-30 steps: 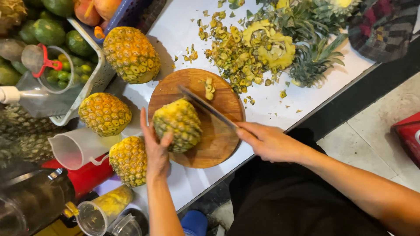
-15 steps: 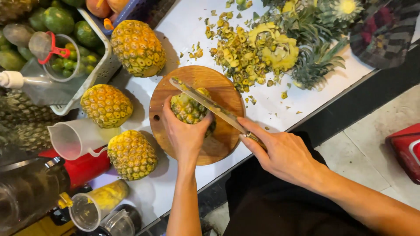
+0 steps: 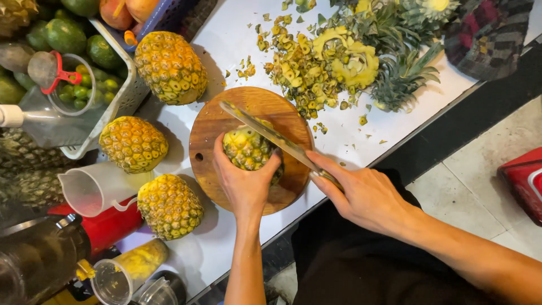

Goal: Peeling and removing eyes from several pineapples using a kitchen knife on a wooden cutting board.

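A pineapple (image 3: 246,148) stands on a round wooden cutting board (image 3: 212,124) on the white counter. My left hand (image 3: 243,183) wraps around its near side and holds it. My right hand (image 3: 361,195) grips the handle of a long knife (image 3: 265,131), whose blade lies across the top of the pineapple, pointing up and left.
Three whole pineapples (image 3: 169,66) (image 3: 132,144) (image 3: 169,206) lie left of the board. A heap of peel scraps (image 3: 307,68) and cut crowns (image 3: 403,73) sits beyond it. A white basket (image 3: 132,93) of green fruit, a clear jug (image 3: 93,186) and blender parts crowd the left.
My left hand has closed further around the pineapple, which was turned from lying to standing. The knife has come down onto its top.
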